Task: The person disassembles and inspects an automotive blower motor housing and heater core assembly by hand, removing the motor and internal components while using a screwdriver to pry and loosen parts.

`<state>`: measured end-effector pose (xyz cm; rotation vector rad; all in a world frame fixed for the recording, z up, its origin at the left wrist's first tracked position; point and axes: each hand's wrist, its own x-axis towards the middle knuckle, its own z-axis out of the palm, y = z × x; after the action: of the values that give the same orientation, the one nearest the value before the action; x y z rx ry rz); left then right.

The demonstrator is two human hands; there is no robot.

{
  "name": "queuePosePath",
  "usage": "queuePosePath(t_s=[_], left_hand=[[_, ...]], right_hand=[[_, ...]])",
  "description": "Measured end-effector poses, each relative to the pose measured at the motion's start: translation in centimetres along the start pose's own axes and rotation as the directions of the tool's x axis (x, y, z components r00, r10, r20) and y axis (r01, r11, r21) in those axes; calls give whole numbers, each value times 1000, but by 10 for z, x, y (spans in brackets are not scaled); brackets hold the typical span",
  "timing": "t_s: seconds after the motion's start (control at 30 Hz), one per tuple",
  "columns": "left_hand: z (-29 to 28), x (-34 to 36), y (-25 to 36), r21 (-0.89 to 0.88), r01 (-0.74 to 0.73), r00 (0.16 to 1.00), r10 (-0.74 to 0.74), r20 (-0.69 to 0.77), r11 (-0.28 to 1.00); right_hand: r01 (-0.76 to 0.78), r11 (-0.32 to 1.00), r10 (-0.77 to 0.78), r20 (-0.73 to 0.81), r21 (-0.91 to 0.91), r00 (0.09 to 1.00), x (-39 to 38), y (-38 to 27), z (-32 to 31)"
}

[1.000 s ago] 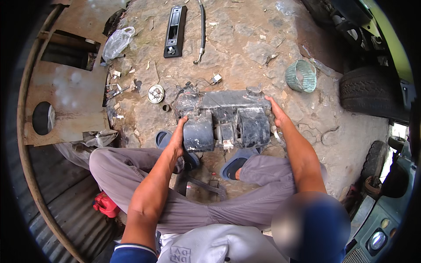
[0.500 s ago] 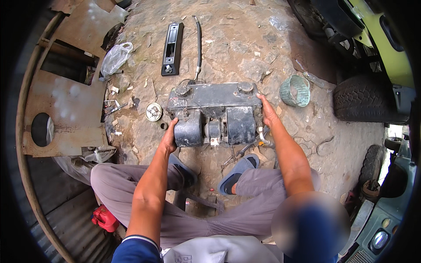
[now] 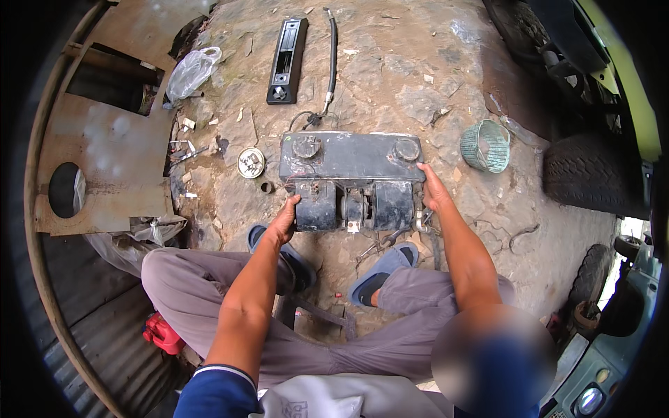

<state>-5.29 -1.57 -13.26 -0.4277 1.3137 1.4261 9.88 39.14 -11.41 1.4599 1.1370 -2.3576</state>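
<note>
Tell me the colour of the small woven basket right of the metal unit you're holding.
Pale green basket, clearest in the head view, on the ground beside a tyre.

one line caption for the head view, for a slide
Seated person's left hand and right hand grip a dark metal housing on stony ground.

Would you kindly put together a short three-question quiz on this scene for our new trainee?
1. True or false: both hands touch the dark metal unit on the stony ground.
2. Which lies right of the unit? A) green woven basket B) clear plastic bag C) round dial
3. Fill in: beyond the unit lies a long black ____ beside a thin hose.

Key:
1. True: the left hand grips its left end, the right hand its right end.
2. A, the green woven basket.
3. Panel, the black panel.
</note>
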Motion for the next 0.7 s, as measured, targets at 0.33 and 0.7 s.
queuePosePath(t_s=[0.33, 0.7], left_hand=[[-6, 10, -14, 110, -19, 976, 42, -212, 994], [26, -19, -2, 392, -183, 871, 334, -360, 901]], right_hand=[[-46, 942, 53, 12, -333, 999, -10, -1, -20], [27, 144, -351, -26, -989, 936, -18, -7, 21]])
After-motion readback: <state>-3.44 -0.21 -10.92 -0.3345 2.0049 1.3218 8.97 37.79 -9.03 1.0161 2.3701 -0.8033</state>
